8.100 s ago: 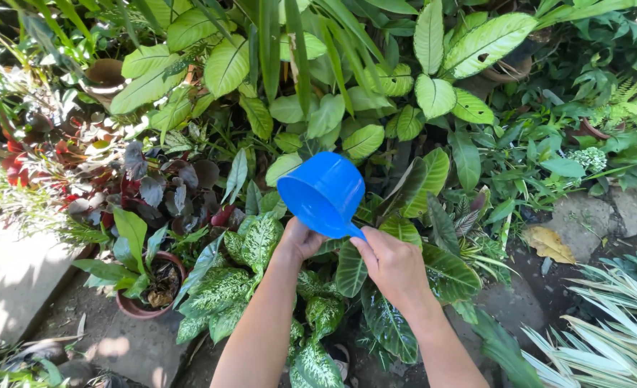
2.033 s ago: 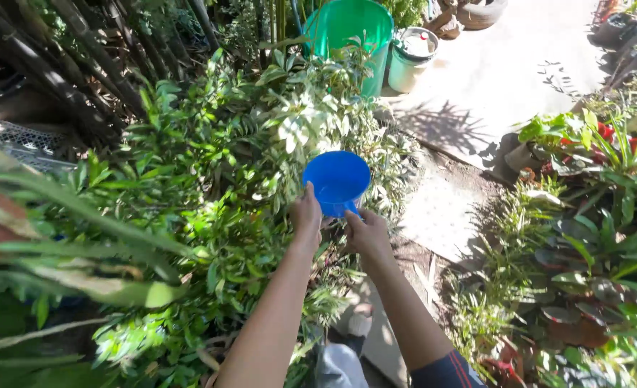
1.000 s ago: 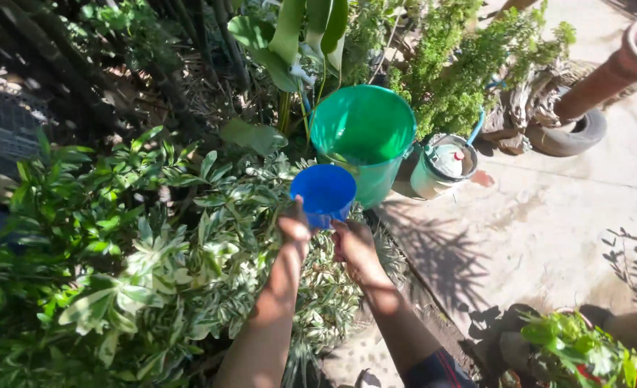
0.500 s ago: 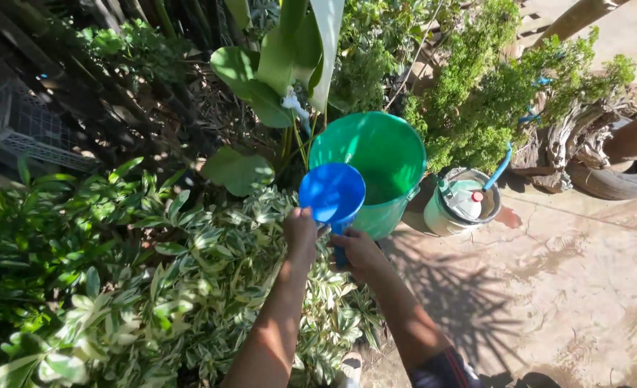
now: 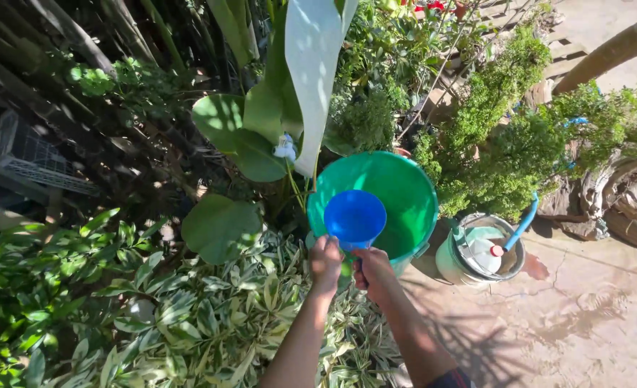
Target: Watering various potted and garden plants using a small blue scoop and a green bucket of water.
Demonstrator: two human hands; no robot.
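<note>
My left hand (image 5: 325,262) and my right hand (image 5: 373,271) both grip a blue plastic scoop (image 5: 354,218) by its lower end. The scoop's round mouth faces up and toward me. It hangs over the near rim of a large green bucket (image 5: 415,200) that stands among the plants. I cannot tell whether the scoop holds water. Variegated green and cream leaves (image 5: 218,327) spread below my left forearm.
A small pale bucket (image 5: 448,262) with a blue-handled tool (image 5: 522,221) stands right of the green one on wet concrete paving (image 5: 584,316). Broad leaves (image 5: 221,228) and a bushy shrub (image 5: 505,158) crowd around. A wire crate (image 5: 31,159) sits at the left.
I have turned from the leafy bed toward the green bucket and come closer. The blue scoop, held in both hands throughout, now sits over the bucket's rim.
</note>
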